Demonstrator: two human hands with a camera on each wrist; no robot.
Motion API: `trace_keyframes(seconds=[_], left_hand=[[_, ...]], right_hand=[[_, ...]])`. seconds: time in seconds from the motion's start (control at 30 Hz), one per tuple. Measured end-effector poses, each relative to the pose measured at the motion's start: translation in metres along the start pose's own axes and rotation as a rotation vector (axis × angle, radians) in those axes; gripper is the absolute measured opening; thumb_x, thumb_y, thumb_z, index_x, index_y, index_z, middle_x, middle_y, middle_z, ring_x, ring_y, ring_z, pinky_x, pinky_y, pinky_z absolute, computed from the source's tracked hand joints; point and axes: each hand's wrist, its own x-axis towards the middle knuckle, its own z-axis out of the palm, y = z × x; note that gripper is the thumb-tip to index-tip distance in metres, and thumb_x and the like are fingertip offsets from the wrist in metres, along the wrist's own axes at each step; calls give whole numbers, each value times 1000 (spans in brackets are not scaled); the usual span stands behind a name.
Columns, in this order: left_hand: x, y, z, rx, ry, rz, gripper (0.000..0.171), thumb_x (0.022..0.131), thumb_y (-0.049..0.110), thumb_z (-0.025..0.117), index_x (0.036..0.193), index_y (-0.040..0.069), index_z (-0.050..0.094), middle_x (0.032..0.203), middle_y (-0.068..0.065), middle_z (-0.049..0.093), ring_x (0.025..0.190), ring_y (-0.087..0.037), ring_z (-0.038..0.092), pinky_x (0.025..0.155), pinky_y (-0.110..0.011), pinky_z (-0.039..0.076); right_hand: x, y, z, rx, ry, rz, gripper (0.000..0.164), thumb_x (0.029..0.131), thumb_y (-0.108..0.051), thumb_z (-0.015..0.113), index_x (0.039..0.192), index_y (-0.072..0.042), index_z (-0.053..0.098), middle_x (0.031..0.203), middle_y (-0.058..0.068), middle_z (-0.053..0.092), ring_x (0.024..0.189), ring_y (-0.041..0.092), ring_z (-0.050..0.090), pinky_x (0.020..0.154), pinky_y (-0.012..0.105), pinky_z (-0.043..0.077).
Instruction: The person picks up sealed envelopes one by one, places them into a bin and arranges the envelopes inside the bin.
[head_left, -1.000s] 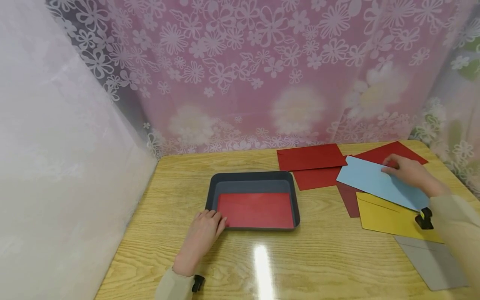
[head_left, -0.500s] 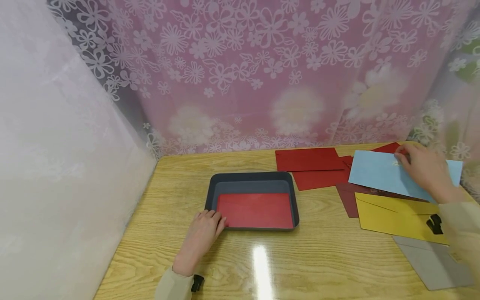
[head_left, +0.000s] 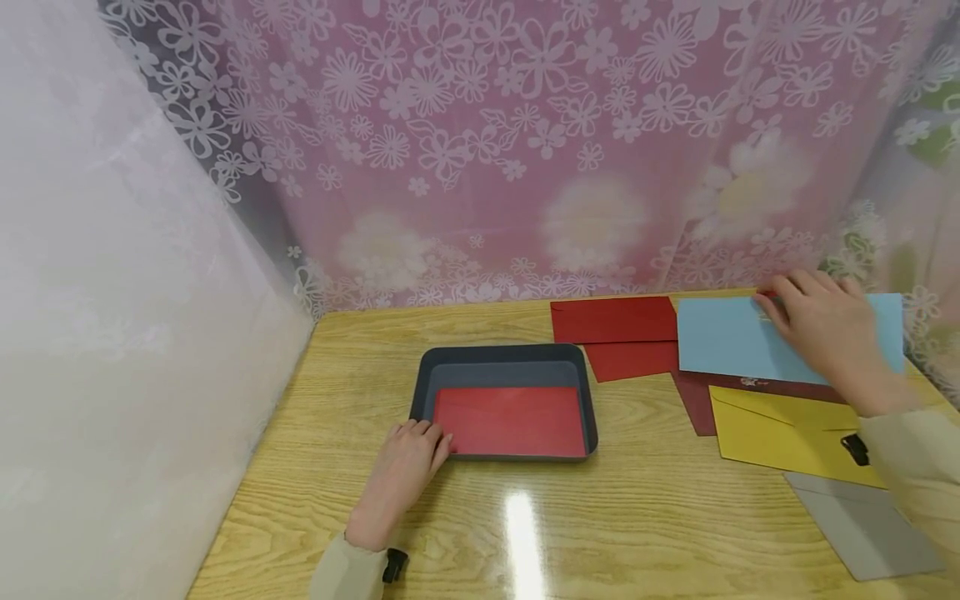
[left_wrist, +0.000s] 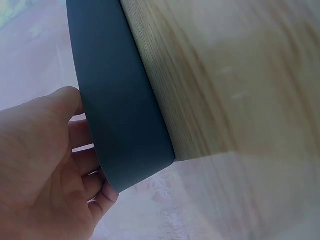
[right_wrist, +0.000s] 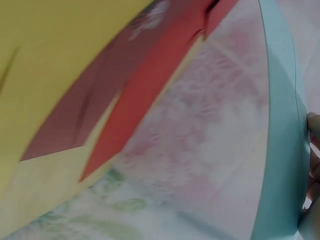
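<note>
My left hand (head_left: 403, 467) grips the near left corner of a dark grey rectangular tray (head_left: 592, 392). In the left wrist view, thumb and fingers close over the rim of the tray (left_wrist: 107, 95). A red envelope (head_left: 510, 421) lies flat inside it. At the far right, my right hand (head_left: 831, 329) pinches a light blue envelope (head_left: 716, 335) by its upper edge. The right wrist view shows that blue envelope (right_wrist: 282, 150) held up, slightly bent, apart from the envelopes below. Under it in the head view are a maroon envelope (head_left: 696, 408) and red ones, partly hidden.
Two red envelopes (head_left: 615, 321) overlap right of the tray. A yellow envelope (head_left: 780, 437) and a grey envelope (head_left: 862, 521) lie nearer on the right of the wooden table (head_left: 630, 525). Floral curtains (head_left: 480, 167) hang behind; a white sheet (head_left: 150, 333) stands left.
The right hand has lifted the light blue envelope off the pile, first rightward and away, then slightly left, turning it nearly level. The left hand and tray stay put.
</note>
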Motion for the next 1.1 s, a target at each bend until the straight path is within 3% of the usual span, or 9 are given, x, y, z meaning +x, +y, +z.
trace_keyframes(seconds=[0.13, 0.5, 0.6, 0.7, 0.77, 0.93, 1.1], left_hand=[[0, 0, 0, -4, 2, 1, 25, 99, 24, 68, 76, 14, 64, 68, 3, 54, 66, -18, 51, 67, -33, 40], [1, 1, -1, -5, 5, 2, 26, 98, 23, 69, 75, 14, 63, 66, 3, 51, 65, -18, 50, 66, -32, 39], [0, 1, -2, 0, 1, 0, 26, 98, 23, 68, 75, 15, 63, 66, 3, 50, 65, -18, 48, 66, -32, 39], [0, 1, -2, 5, -3, -4, 27, 99, 23, 68, 74, 15, 62, 66, 4, 50, 64, -17, 48, 67, -32, 38], [1, 2, -2, 5, -3, -8, 27, 99, 23, 68, 74, 15, 62, 66, 4, 49, 64, -18, 48, 67, -32, 39], [1, 2, -2, -1, -1, -10, 28, 99, 23, 68, 73, 15, 61, 65, 4, 49, 64, -17, 47, 67, -32, 38], [1, 1, -1, 16, 5, -1, 28, 99, 24, 68, 73, 15, 62, 65, 3, 50, 64, -17, 48, 66, -32, 38]], right_hand=[[13, -17, -5, 17, 90, -62, 62, 108, -54, 32, 100, -2, 66, 93, 21, 65, 86, 43, 60, 66, 54, 38], [46, -74, -8, 149, 181, -109, 56, 107, -51, 40, 98, -2, 68, 87, 19, 64, 86, 44, 60, 69, 56, 41], [51, -91, -4, 211, 171, -111, 37, 103, -38, 57, 97, -2, 67, 86, 17, 63, 83, 42, 60, 73, 56, 45], [56, -110, -1, 297, 135, -110, 16, 92, -14, 74, 99, -1, 68, 87, 16, 64, 83, 40, 61, 77, 57, 48], [58, -123, 2, 361, 121, -119, 21, 82, 1, 79, 101, 0, 69, 89, 15, 65, 82, 37, 61, 77, 55, 49], [64, -153, 12, 478, 96, -146, 26, 85, 10, 74, 109, -1, 69, 91, 12, 63, 80, 29, 59, 70, 44, 50], [70, -181, 20, 541, 79, -165, 31, 88, 12, 70, 115, -3, 68, 95, 12, 61, 83, 26, 60, 69, 42, 53]])
